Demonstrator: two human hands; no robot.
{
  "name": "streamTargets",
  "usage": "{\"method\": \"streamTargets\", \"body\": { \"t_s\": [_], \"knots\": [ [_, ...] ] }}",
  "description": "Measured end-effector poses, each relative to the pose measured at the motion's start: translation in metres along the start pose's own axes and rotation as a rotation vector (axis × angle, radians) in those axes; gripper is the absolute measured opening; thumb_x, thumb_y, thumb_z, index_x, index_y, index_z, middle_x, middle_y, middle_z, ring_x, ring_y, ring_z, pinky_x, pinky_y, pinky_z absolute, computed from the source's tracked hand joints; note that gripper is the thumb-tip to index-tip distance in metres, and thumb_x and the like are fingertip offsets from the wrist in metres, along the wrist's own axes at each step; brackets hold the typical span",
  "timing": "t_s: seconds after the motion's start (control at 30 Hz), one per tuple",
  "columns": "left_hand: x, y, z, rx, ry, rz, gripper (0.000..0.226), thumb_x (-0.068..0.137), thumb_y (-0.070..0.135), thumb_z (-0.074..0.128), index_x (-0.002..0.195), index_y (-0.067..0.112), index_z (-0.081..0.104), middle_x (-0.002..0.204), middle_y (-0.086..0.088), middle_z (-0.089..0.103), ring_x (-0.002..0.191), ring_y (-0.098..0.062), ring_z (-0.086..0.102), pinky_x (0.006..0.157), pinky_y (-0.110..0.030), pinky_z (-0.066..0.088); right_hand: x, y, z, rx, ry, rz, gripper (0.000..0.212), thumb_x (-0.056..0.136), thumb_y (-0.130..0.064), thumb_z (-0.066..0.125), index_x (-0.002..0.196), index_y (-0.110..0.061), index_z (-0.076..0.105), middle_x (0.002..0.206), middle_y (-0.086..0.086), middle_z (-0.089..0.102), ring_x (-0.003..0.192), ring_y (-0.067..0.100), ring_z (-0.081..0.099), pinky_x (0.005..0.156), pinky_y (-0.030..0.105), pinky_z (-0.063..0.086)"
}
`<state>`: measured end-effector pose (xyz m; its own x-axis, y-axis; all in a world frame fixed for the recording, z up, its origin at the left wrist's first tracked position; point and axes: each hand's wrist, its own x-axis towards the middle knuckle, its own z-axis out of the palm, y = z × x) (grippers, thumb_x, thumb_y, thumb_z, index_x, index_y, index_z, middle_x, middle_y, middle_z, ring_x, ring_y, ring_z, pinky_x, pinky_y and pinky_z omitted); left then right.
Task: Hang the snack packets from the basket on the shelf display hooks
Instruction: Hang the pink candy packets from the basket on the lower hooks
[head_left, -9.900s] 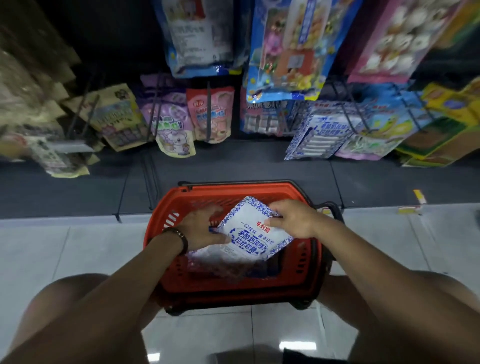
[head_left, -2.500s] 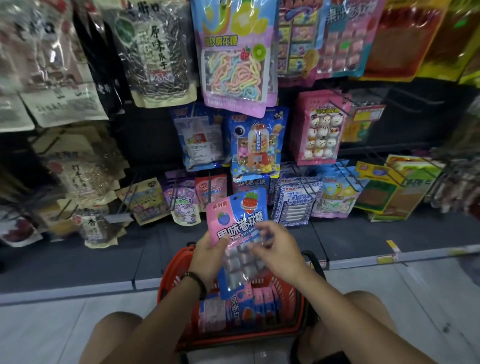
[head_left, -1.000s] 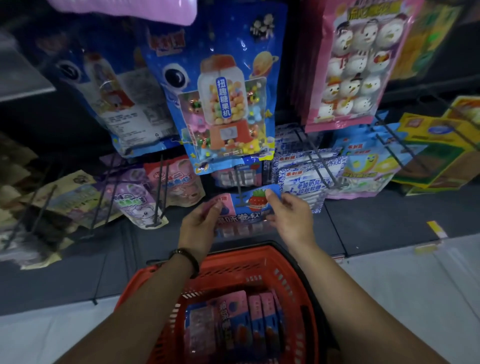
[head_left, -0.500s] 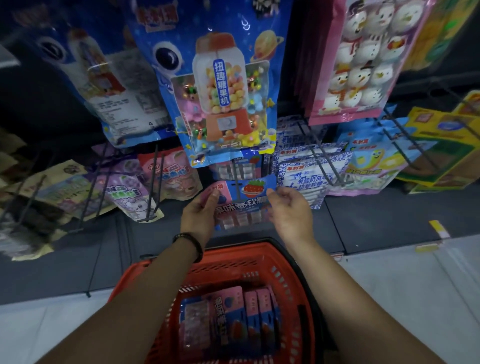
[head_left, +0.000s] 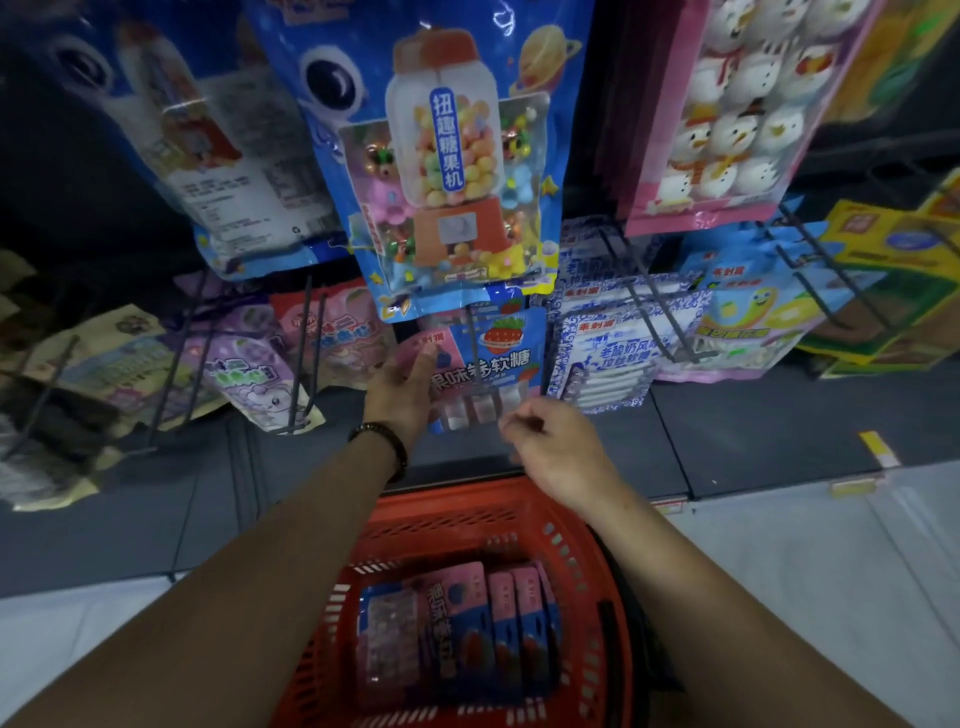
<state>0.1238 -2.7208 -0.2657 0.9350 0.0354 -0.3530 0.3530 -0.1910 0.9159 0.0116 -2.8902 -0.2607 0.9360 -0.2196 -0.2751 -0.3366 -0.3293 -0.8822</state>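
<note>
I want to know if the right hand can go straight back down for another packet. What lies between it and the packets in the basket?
Head view: only the red basket far rim lies between right hand and pink packets.

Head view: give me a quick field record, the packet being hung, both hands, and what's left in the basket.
packet: pink and blue snack packet on a display hook, below the gumball-machine bag
left hand: open, fingers flat against the packet's left edge
right hand: loosely curled, off the packet, just below it
basket: red, on the floor, several matching packets inside
</note>
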Motion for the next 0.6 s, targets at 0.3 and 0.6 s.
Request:
{"method": "streamTargets", "body": {
  "t_s": [0.3, 0.6],
  "knots": [
    [-0.072, -0.04, -0.084, 0.436, -0.344, 0.004, 0.003, 0.101, 0.024, 0.068, 0.103, 0.022, 0.068, 0.09, 0.002, 0.072, 0.071, -0.016, 0.071, 0.072, -0.038, 0.058, -0.035, 0.013, 0.033, -0.349, -0.662, 0.267, 0.033, 0.107, -0.043, 0.059, 0.098, -0.013, 0.072, 0.096, 0.01, 0.08, 0.085, 0.026, 0.077, 0.063, 0.031, 0.059],
    [-0.119, -0.112, -0.18, 1.241, -0.838, -0.007, 0.026, 0.103, 0.034, 0.062, 0.124, 0.022, 0.071, 0.131, -0.002, 0.071, 0.122, -0.023, 0.066, 0.097, -0.024, 0.047, -0.054, 0.121, 0.129, -0.653, -0.648, 0.384, 0.023, 0.097, -0.034, 0.066, 0.098, -0.014, 0.077, 0.101, 0.01, 0.076, 0.092, 0.026, 0.07, 0.074, 0.031, 0.051]
  ]
}}
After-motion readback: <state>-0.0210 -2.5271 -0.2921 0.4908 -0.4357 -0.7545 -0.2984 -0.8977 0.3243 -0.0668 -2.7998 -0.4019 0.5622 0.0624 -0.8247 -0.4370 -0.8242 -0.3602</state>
